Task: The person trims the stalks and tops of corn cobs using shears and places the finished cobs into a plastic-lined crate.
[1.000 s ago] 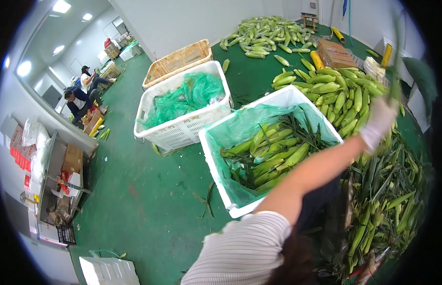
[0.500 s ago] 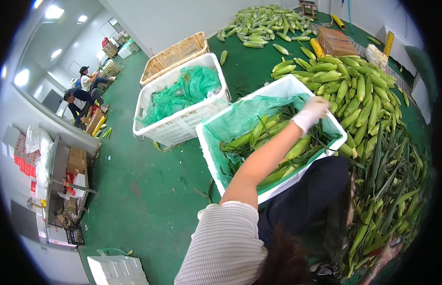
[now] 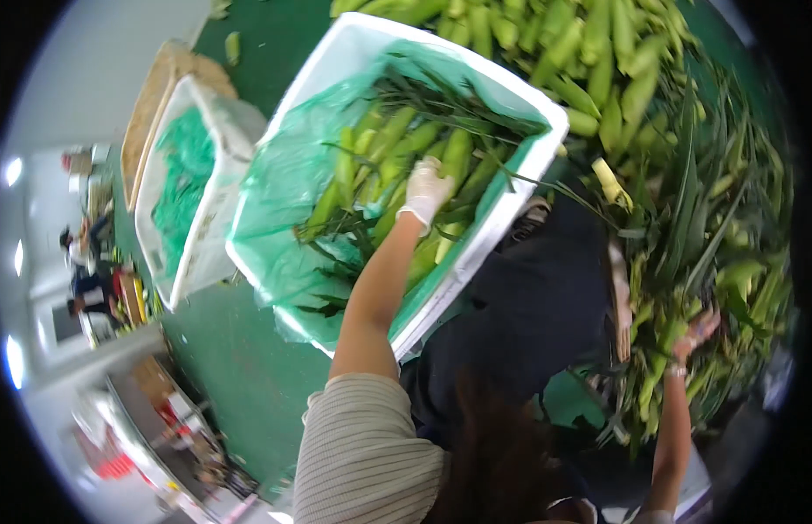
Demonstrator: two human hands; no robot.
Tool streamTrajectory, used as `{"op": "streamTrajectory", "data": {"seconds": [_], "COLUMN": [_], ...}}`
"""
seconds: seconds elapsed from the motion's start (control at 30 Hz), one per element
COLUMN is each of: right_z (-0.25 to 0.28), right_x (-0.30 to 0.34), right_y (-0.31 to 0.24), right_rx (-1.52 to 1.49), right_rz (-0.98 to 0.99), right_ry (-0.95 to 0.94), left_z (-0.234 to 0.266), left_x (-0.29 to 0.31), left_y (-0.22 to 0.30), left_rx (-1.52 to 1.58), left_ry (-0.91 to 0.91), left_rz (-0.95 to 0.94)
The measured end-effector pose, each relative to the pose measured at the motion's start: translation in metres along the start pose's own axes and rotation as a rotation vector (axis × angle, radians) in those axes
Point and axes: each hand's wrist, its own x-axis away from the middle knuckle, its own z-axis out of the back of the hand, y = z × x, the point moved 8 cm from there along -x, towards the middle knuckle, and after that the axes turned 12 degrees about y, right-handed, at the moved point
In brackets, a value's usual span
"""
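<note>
Here, I'm reaching.
My white-gloved left hand is touching green-husked corn; my right hand, long green leaves; I cannot tell either grip.

No words, numbers or signs can be read. On the white foam box the near outer wall stands at too steep a slant to make out any print, and the side of the white plastic crate is blurred. The red-and-white packaging at lower left and the cardboard box near it are too small and smeared for lettering to show.
</note>
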Motion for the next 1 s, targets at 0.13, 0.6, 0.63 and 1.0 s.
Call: {"op": "streamTrajectory", "data": {"seconds": [0.13,0.6,0.63,1.0], "right_z": [-0.051,0.137,0.144,0.248], "right_x": [0.045,-0.099,-0.100,-0.166], "right_y": [0.041,-0.010,-0.001,-0.147], "right_rx": [0.035,-0.404,-0.370,-1.367], "right_rz": [-0.357,-0.409,-0.344,-0.272], "right_ry": [-0.192,-0.232,-0.148,-0.099], "left_z": [-0.007,0.227,0.253,0.370], "left_x": [-0.009,0.057,0.072,0.090], "left_y": [0.019,-0.012,0.004,0.248], "left_rx": [0.002,0.393,0.477,1.306], "left_ry": [-0.062,-0.143,-0.139,0.284], "left_rz": [0.047,0.172,0.196,-0.330]}}
